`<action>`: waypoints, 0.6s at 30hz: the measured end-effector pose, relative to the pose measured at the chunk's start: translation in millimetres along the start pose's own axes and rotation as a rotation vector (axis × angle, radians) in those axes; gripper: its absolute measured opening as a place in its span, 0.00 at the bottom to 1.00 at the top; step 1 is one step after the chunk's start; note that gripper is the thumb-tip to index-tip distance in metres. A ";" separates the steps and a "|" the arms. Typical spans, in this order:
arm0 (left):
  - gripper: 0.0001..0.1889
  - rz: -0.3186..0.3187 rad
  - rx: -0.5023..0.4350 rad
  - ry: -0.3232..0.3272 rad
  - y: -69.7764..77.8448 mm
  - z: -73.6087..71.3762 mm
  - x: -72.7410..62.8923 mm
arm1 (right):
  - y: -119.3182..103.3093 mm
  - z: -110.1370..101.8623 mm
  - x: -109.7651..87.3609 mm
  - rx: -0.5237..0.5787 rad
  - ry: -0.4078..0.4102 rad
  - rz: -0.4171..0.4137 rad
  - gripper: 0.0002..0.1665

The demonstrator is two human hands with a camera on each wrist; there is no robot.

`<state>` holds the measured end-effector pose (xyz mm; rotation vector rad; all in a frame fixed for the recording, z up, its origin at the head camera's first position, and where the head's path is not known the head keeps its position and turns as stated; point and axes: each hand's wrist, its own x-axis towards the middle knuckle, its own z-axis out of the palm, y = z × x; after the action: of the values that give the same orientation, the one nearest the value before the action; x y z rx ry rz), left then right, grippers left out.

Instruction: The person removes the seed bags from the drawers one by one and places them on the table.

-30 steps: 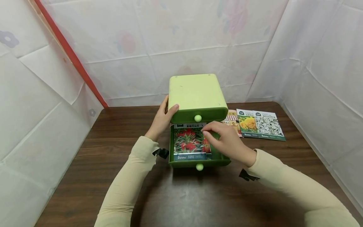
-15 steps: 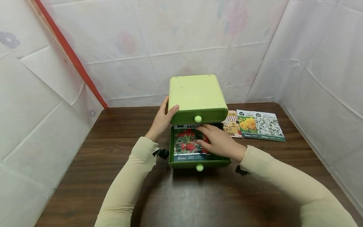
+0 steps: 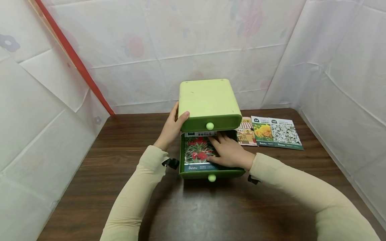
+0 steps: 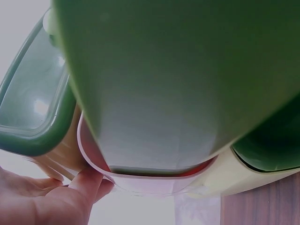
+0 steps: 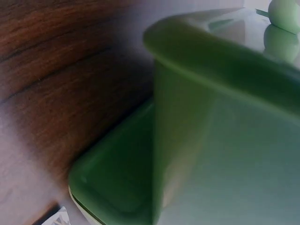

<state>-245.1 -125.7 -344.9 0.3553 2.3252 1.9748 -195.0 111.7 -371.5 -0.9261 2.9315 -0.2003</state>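
A light green storage box (image 3: 208, 97) with round knobs stands on the table, its bottom drawer (image 3: 193, 174) pulled out. Inside lies a seed packet (image 3: 197, 150) printed with red flowers. My left hand (image 3: 172, 129) rests against the box's left side, thumb at the front top corner; the left wrist view shows that hand (image 4: 56, 197) beside a pinkish rim (image 4: 140, 180). My right hand (image 3: 230, 152) reaches into the drawer with fingers spread, pressing over the packet's right side and covering part of it. In the right wrist view the drawer wall (image 5: 225, 154) hides my fingers.
Right of the box, two more seed packets lie flat, one with yellow flowers (image 3: 263, 132) and one with white flowers (image 3: 286, 134). A pink-edged illustrated packet (image 3: 246, 134) is partly behind the box. White draped sheets (image 3: 135, 50) enclose the dark wooden table (image 3: 120, 160).
My right hand has moved left and down into the drawer; its pinched-looking fingers have spread out over the packets. My left hand and the box stay in place.
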 end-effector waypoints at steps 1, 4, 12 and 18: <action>0.43 0.001 -0.004 -0.001 -0.1 -0.1 0.1 | -0.2 0.6 0.1 0.004 -0.004 0.000 0.50; 0.44 0.003 -0.013 -0.004 -0.5 -0.3 0.5 | -0.6 2.6 1.3 0.015 -0.014 0.008 0.51; 0.44 0.009 -0.007 -0.006 0.8 -0.1 -0.6 | -2.4 6.3 4.0 0.068 -0.032 0.004 0.51; 0.43 -0.003 -0.009 -0.003 0.6 -0.2 -0.6 | -3.0 7.4 4.6 0.137 -0.054 0.004 0.51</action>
<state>-244.4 -126.0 -344.4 0.3540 2.3128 1.9811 -196.3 105.9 -378.5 -0.8907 2.8288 -0.3650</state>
